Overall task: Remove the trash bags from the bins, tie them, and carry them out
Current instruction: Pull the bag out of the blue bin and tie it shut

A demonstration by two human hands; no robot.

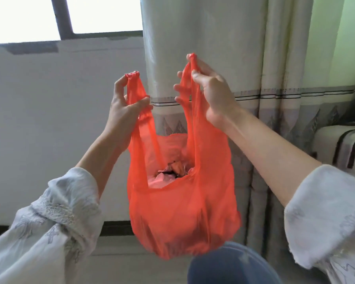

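We hold the red bag [182, 206] up by its 2 handles, left hand [129, 99] and right hand [209, 93] pinching 1 each, fingers [180, 87] curled; handles stand upright, apart, ready to cross.

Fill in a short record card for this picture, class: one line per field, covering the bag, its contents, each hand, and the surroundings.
Bag: red plastic trash bag, hanging in the air, mouth open, not yet tied
Contents: crumpled waste visible through the opening
Left hand: pinches the left handle loop
Right hand: pinches the right handle loop
Below bag: blue rounded object, possibly the bin, only partly in view
Background: pale curtain, window, white wall
Clothing: white patterned sleeves
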